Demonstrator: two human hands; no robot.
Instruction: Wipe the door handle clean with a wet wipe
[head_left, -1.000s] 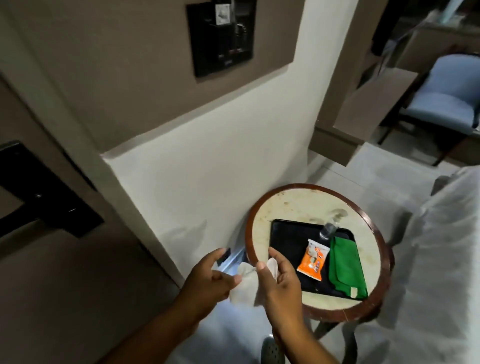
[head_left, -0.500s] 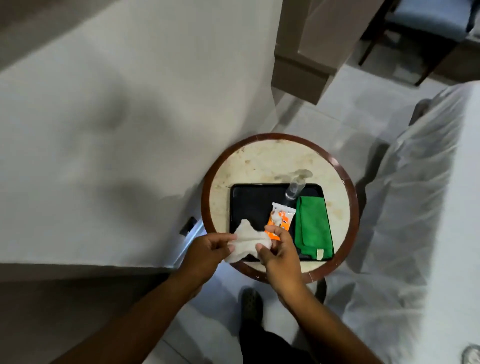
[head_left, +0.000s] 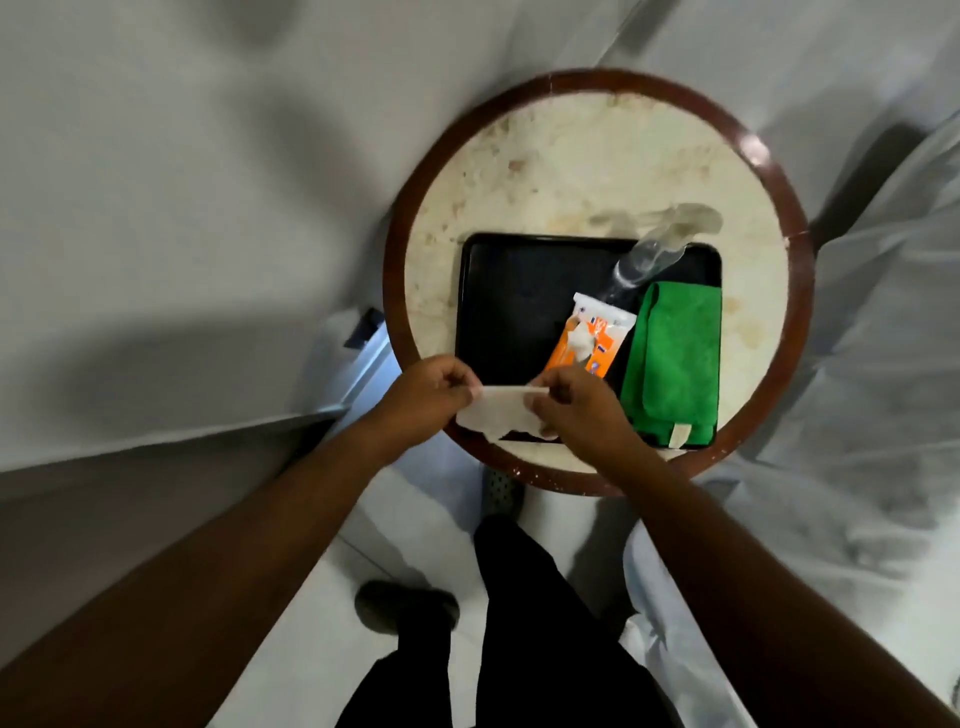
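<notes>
A white wet wipe (head_left: 500, 413) is stretched flat between my two hands over the near edge of a round table. My left hand (head_left: 423, 397) pinches its left end and my right hand (head_left: 582, 402) pinches its right end. Just beyond my right hand lies the orange and white wet wipe packet (head_left: 589, 335) on a black tray (head_left: 514, 301), with a wipe sticking out of its opening. The door handle is out of view.
The round table (head_left: 571, 156) has a brown rim and pale top. On the tray also lie a folded green cloth (head_left: 675, 364) and a clear spray bottle (head_left: 652, 257). A white wall is at left, white fabric (head_left: 857, 389) at right, my legs and shoes below.
The view has tipped from the wall and door down onto the table. The crumpled wipe has been pulled out straight between my hands, which have moved apart.
</notes>
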